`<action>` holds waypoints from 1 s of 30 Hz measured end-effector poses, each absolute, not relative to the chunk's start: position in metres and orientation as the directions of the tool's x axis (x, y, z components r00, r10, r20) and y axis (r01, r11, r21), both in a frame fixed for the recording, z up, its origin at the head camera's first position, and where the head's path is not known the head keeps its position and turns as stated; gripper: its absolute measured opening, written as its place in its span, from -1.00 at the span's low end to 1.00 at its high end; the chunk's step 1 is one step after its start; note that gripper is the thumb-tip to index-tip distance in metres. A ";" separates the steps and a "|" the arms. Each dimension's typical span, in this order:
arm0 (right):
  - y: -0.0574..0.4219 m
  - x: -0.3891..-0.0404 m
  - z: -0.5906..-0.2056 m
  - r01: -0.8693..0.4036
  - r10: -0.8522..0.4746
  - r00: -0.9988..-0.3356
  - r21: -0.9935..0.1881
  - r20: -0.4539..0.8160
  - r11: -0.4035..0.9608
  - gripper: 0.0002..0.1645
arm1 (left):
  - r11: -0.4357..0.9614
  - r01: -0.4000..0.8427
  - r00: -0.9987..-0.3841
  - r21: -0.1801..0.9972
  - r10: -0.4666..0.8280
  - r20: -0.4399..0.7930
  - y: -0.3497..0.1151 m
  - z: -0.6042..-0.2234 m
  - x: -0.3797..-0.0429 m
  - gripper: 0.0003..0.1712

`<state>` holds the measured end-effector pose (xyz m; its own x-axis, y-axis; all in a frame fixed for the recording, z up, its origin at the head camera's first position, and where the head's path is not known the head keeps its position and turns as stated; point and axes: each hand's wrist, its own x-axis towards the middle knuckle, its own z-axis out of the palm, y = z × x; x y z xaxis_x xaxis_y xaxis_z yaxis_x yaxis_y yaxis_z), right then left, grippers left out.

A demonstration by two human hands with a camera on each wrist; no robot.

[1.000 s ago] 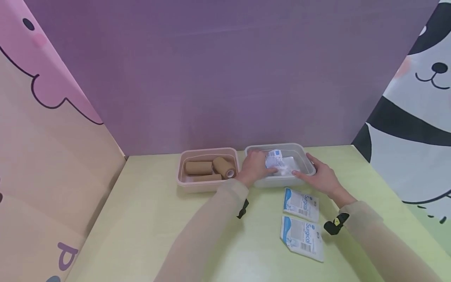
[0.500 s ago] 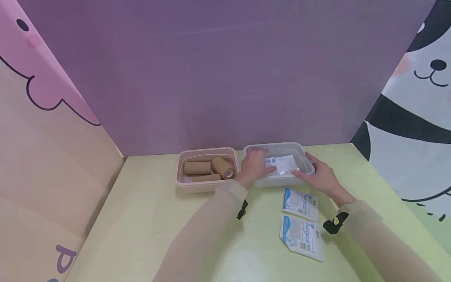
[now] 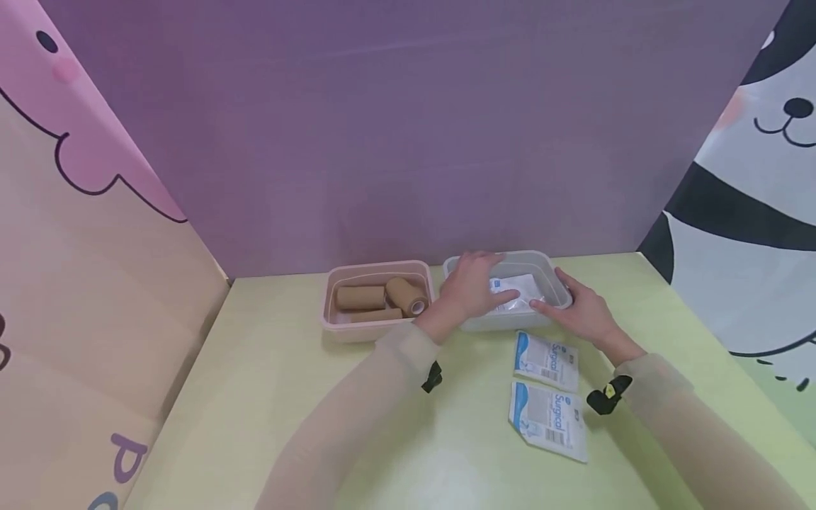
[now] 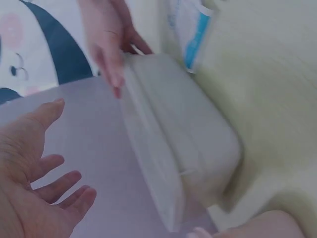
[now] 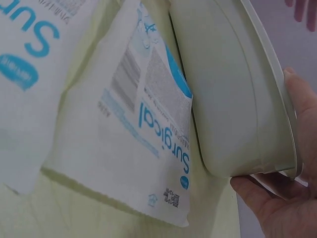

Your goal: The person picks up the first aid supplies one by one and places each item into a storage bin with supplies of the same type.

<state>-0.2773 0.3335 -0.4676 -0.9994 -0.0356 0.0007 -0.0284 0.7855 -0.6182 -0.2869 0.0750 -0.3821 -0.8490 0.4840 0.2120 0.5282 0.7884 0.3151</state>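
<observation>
At the back of the table my right hand point(image 3: 586, 312) holds the right end of a white plastic bin point(image 3: 510, 323), thumb over the rim. The right wrist view shows its fingers point(image 5: 252, 196) under that rim. Inside the bin lies a white packet point(image 3: 524, 287), partly hidden by my left hand point(image 3: 474, 285). That hand hovers over the bin's left part, fingers spread and nothing in them; the left wrist view shows its loose fingers point(image 4: 64, 186) apart from the bin. Two white-and-blue packets printed "Surgical", one farther point(image 3: 546, 361) and one nearer point(image 3: 550, 421), lie in front of the bin.
A pink bin point(image 3: 376, 331) stands left of the white one, holding brown bandage rolls point(image 3: 360, 297). Behind both bins rises a purple wall point(image 3: 408, 142). Cartoon-printed panels flank the pale yellow table point(image 3: 274, 397).
The packet in the white bin has tipped from raised to lying flat. My left hand has then lifted away from it, fingers opening. The right hand stays on the bin's rim.
</observation>
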 end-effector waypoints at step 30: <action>0.335 -0.276 -0.467 -0.070 -0.055 -0.998 -0.608 0.044 0.791 0.29 | 0.610 0.710 -0.683 0.353 0.718 0.132 0.091 -0.421 -0.217 -0.27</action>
<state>-0.2756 0.3347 -0.4666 -0.9976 -0.0546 0.0437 -0.0699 0.7912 -0.6076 -0.2175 0.0910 -0.4211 -0.6829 0.7185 0.1318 0.7096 0.6097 0.3532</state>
